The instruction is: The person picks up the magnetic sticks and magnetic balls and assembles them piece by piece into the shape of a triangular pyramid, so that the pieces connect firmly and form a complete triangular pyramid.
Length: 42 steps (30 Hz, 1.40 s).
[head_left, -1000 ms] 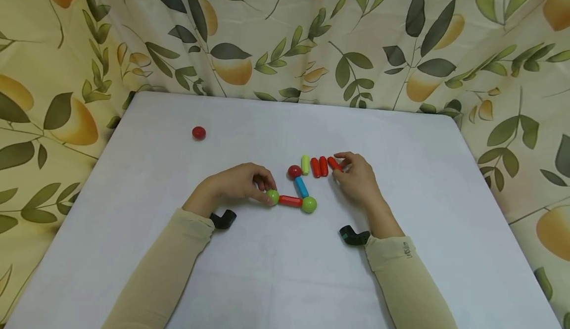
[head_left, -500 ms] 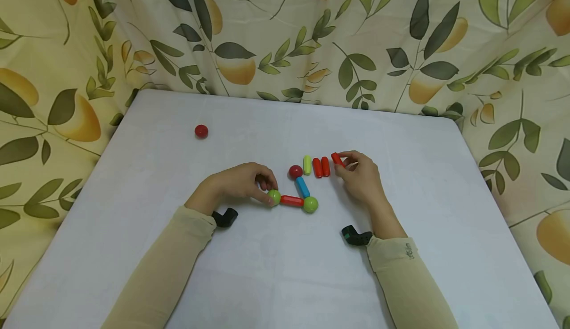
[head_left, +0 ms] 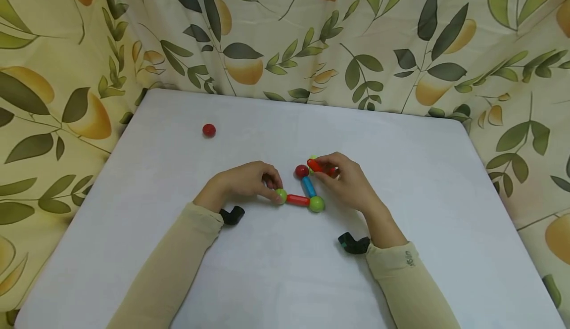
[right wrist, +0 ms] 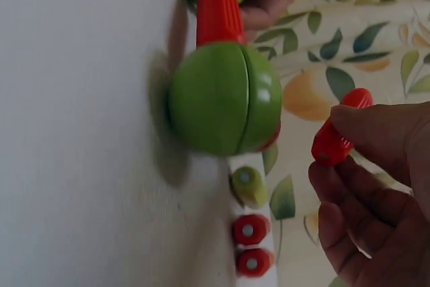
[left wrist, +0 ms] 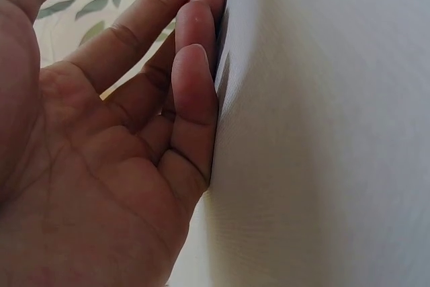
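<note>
My left hand point(head_left: 247, 183) pinches a green ball point(head_left: 281, 196) at the left end of a joined chain of magnetic pieces. From that ball runs a red rod point(head_left: 298, 200) to a second green ball point(head_left: 316, 204). A blue rod point(head_left: 308, 187) leads from there to a red ball point(head_left: 301, 171). Between thumb and fingers my right hand point(head_left: 349, 180) holds a loose red magnetic rod point(right wrist: 341, 129), raised and tilted close to the red ball. In the left wrist view, the left fingers lie along the white tabletop and the pinched ball barely shows.
A yellow-green rod point(right wrist: 248, 186) and two red rods point(right wrist: 252, 230) lie in a row behind the chain, mostly hidden by the right hand in the head view. Another red ball point(head_left: 209, 130) sits at the back left. A patterned curtain point(head_left: 285, 37) hangs behind the table.
My right hand has lifted the red rod from the end of the row and carried it left, over the other rods, to near the red ball. The left hand keeps its place on the green ball.
</note>
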Tool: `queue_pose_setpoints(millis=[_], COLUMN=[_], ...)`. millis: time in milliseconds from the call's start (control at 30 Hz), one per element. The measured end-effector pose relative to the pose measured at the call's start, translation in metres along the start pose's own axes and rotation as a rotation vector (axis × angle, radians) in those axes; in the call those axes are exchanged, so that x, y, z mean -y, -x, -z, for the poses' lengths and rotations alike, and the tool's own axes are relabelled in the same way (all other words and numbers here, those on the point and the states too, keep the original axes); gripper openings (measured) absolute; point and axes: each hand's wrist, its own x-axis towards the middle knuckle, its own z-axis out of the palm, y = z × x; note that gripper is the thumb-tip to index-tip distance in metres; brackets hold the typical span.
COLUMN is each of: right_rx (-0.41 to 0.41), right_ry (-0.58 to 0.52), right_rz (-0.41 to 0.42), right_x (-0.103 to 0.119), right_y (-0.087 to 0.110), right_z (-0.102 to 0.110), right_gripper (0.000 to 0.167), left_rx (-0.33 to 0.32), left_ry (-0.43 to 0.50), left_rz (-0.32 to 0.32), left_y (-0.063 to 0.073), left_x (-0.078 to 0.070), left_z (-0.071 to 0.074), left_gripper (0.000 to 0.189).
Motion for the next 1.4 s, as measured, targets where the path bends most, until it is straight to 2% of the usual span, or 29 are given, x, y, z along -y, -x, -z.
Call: queue_pose_setpoints(millis=[167,333,467,833,1100,1400], right_rx=[0.022,0.051,0.057,0.088,0.177,0.239], right_ry=[-0.013,0.047,0.102,0.169,0.187,0.214], right_rz=[0.069,0.180,0.229,0.234,0.221,0.231], right_x=[0.011,0.013,0.013,0.009,0.008,0.012], right_y=[-0.007,-0.016,-0.018,-0.018,-0.019,-0.021], right_z=[-0.010,-0.023,-0.031,-0.036,-0.036,-0.034], right_gripper=[0.026,0.027,0.027,0.024,0.022,0.022], left_rx=[-0.006,0.001,0.016,0.005,0.005,-0.011], left_ry=[0.007,0.018,0.023,-0.002,0.012,0.018], left_rz=[-0.005,-0.019,-0.024,-0.029,-0.015,-0.012], left_y=[-0.002,-0.004,-0.005,-0.003,-0.002,-0.001], left_x=[0.000,0.003,0.004,0.000,-0.002,0.000], left_z=[0.001,-0.001,-0.005,-0.004,-0.002,-0.001], left_gripper=[0.021,0.021,0.024,0.022,0.022,0.022])
